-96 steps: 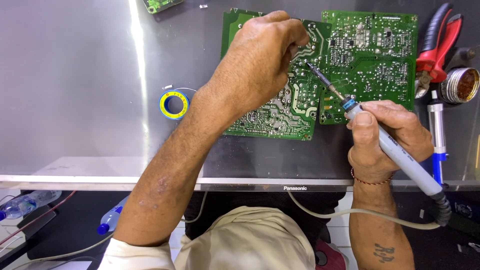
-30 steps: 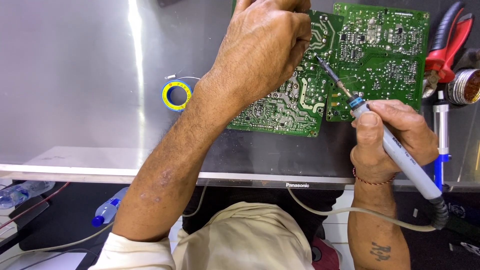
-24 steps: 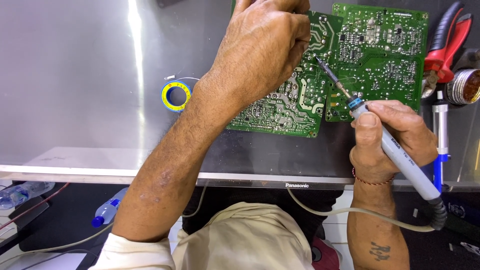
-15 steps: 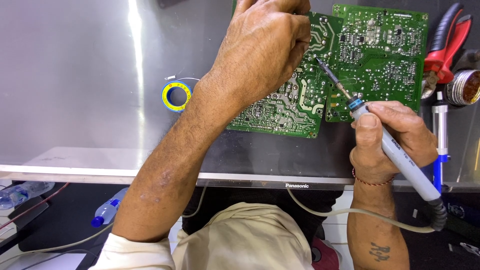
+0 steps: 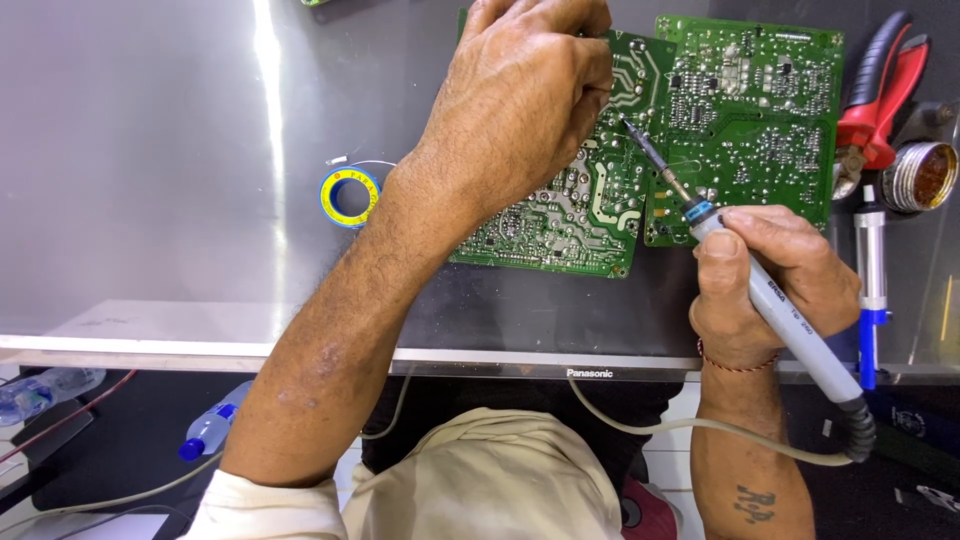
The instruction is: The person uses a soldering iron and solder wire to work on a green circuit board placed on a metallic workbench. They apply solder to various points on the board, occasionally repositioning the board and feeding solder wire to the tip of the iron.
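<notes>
A flat green circuit board [image 5: 560,215] with many tiny silver dots is lying face down on a shiny dark screen panel [image 5: 150,150] that is lying flat like a table. The left hand [image 5: 525,90] is resting on top of this board, with its fingers curled over the far edge; they seem to be pinching something small, but it is too hidden to tell what. The right hand [image 5: 770,280] is gripping a grey soldering iron [image 5: 760,290] tightly, like a pen. The thin dark tip is touching the board just beside the left hand's fingers. A pale cord is running from the iron's back end down past the person's lap. A second green circuit board [image 5: 760,110] is lying right next to the first one, touching its right side. Red-handled pliers [image 5: 885,95], a round metal tin [image 5: 925,175] and a silver and blue suction pump [image 5: 870,290] are sitting at the far right. A small yellow and blue roll of solder wire [image 5: 350,197] is sitting to the left.
</notes>
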